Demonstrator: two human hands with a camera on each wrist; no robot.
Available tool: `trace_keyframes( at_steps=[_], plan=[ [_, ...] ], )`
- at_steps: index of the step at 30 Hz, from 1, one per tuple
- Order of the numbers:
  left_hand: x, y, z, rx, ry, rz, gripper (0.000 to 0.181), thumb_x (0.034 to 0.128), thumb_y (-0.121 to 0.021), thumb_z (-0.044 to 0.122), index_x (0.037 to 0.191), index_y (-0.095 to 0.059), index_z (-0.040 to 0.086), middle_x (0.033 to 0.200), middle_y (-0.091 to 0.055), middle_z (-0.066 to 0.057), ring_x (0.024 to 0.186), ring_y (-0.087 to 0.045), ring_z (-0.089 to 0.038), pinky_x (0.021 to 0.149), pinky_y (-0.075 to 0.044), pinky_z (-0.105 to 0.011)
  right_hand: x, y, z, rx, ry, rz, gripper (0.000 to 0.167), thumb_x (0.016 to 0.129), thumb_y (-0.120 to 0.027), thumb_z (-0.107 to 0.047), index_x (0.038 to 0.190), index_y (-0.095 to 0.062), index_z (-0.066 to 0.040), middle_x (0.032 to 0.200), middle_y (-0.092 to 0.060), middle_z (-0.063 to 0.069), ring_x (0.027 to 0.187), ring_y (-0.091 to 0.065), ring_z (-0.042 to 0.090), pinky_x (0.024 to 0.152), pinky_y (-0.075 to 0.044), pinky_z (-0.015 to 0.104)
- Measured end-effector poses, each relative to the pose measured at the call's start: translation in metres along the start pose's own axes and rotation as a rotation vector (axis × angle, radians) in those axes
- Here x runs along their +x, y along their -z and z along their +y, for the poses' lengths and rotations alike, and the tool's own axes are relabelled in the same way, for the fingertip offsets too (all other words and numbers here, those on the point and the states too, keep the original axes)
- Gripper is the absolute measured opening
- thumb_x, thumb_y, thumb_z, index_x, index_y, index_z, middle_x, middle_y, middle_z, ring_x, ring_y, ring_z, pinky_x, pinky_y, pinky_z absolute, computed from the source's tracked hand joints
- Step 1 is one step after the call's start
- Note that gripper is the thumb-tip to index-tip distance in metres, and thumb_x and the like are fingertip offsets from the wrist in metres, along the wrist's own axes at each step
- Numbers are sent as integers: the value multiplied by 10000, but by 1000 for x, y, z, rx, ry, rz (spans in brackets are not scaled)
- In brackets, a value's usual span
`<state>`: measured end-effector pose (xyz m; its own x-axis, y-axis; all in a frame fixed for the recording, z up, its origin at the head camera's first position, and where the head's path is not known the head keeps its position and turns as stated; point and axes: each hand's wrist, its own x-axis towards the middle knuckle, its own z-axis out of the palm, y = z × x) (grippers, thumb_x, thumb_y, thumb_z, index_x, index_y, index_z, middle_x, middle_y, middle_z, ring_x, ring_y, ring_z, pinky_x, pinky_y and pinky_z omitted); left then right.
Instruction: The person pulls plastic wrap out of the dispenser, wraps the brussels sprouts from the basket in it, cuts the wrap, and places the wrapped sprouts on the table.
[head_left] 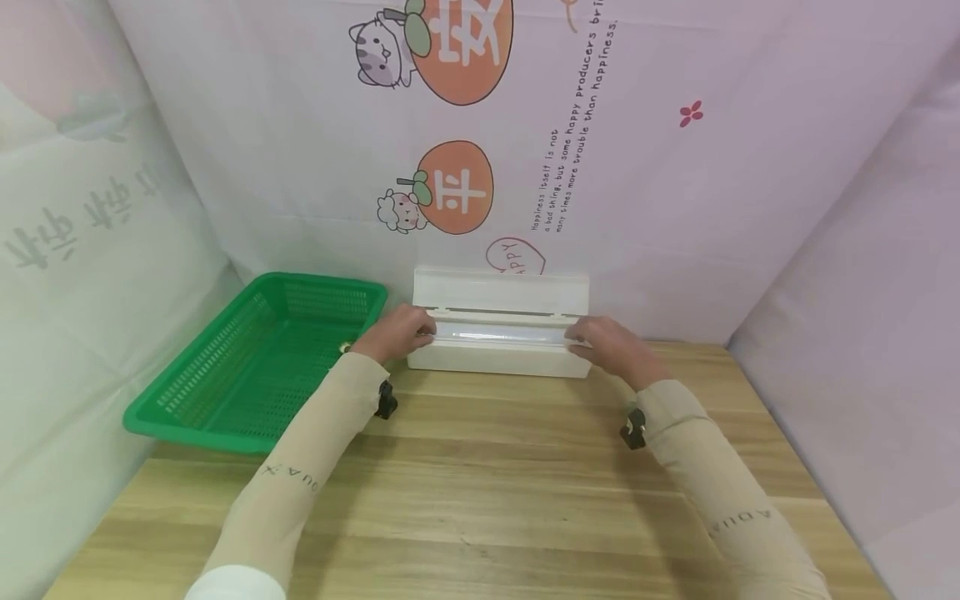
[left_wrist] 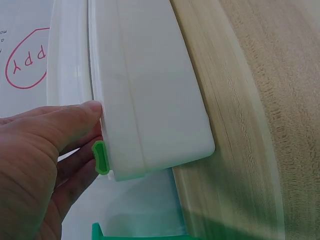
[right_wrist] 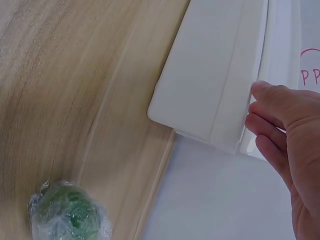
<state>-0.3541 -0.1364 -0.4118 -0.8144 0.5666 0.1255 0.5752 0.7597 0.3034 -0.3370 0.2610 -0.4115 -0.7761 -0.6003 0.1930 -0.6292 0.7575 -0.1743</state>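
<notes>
A long white cling film dispenser box [head_left: 498, 360] stands at the back of the table with its lid [head_left: 501, 292] raised against the wall. Between my hands a shiny strip of clear cling film [head_left: 502, 333] shows in its opening. At the box's left end my left hand [head_left: 395, 333] pinches the film with thumb and fingers, though the thin film hardly shows there. My right hand [head_left: 611, 346] does the same at the right end. A small green slider [left_wrist: 101, 157] sits on the box edge beside the left fingers.
A green plastic basket [head_left: 202, 435] stands left of the box, partly behind the left forearm, with a small item [head_left: 345, 347] at its right side. A green thing wrapped in clear film [right_wrist: 67, 212] lies on the wooden table [head_left: 480, 500]. Printed cloth walls enclose the table.
</notes>
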Motion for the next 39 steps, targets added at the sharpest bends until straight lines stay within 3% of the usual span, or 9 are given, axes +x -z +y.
trace_keyframes(
  at_steps=[7,14,19,26,30,35,39],
  plan=[
    [1,-1,-1,-8,14,11,165,1021,-676,56,935,-817,54,889,-771,-60,737,-570,-144,717,-553,-296,3,-2,1,37,-16,1,139,980,-690,-30,1092,-738,37,1049,-774,188,986,-731,337,938,-623,504],
    [3,-4,0,19,17,35,178,1026,-675,59,906,-807,61,894,-771,-54,755,-563,-154,717,-529,-296,8,-2,-1,5,5,13,148,965,-677,33,1096,-736,66,1053,-761,214,979,-724,361,924,-623,505],
    [5,-6,-2,12,23,29,143,1026,-682,78,965,-810,62,951,-787,-59,799,-597,-152,753,-567,-307,12,-2,0,-6,-20,1,140,977,-687,4,1090,-764,34,1097,-771,205,1038,-740,364,966,-621,494],
    [7,-11,-4,34,30,31,142,1044,-660,97,1026,-796,60,981,-774,-66,837,-625,-168,788,-592,-320,15,-7,5,-21,22,36,112,973,-680,26,950,-780,-19,969,-778,141,933,-747,307,888,-641,456],
    [8,-13,-3,63,27,40,149,1060,-634,103,1082,-765,35,1040,-759,-90,905,-656,-194,849,-613,-352,15,-11,8,-30,30,62,99,963,-692,24,950,-778,-22,982,-786,141,946,-755,308,902,-642,456],
    [9,-13,-2,90,54,37,159,1091,-572,116,1097,-696,16,1025,-696,-94,893,-593,-207,836,-585,-357,14,-14,11,-28,18,89,85,976,-686,7,974,-766,-22,1029,-790,143,1004,-758,325,942,-635,463],
    [10,-13,-3,88,80,34,182,1108,-524,116,1097,-665,2,1000,-656,-97,883,-556,-206,822,-569,-353,15,-16,9,-28,12,93,86,991,-683,-28,941,-752,-39,963,-771,106,921,-740,275,883,-641,434]
  ],
)
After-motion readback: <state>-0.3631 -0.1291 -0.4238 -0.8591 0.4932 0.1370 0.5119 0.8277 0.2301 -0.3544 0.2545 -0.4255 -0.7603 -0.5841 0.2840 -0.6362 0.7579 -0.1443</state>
